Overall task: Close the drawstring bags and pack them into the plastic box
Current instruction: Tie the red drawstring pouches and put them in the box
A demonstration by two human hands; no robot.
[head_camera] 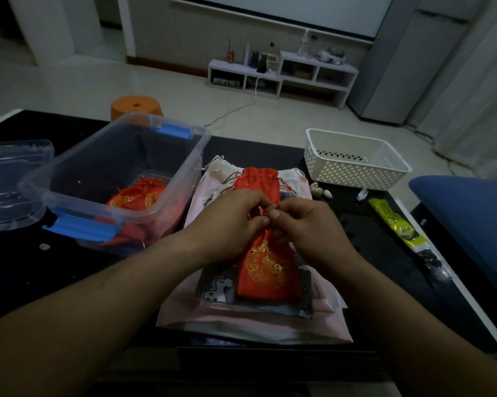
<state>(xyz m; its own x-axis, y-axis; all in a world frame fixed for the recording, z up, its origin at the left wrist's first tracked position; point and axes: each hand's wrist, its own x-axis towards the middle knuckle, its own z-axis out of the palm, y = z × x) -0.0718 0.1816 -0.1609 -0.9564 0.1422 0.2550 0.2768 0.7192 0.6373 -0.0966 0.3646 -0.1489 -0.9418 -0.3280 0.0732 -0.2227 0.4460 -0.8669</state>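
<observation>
A red drawstring bag (267,267) with a gold pattern lies on a pile of pale pink and white bags (250,316) in the middle of the black table. My left hand (227,224) and my right hand (301,224) meet at its top end, fingers curled and pinching its mouth and cord. A second red bag (257,180) lies just beyond them, its mouth gathered. The clear plastic box (121,179) with blue latches stands open to the left, holding at least one red bag (135,196) with a gold pattern.
The box's clear lid (9,179) lies at the far left. A white perforated basket (353,159) stands at the back right, small shells (320,190) before it. A yellow-green packet (399,224) lies at the right, beside a blue cushion (470,224). An orange stool (137,106) stands behind the table.
</observation>
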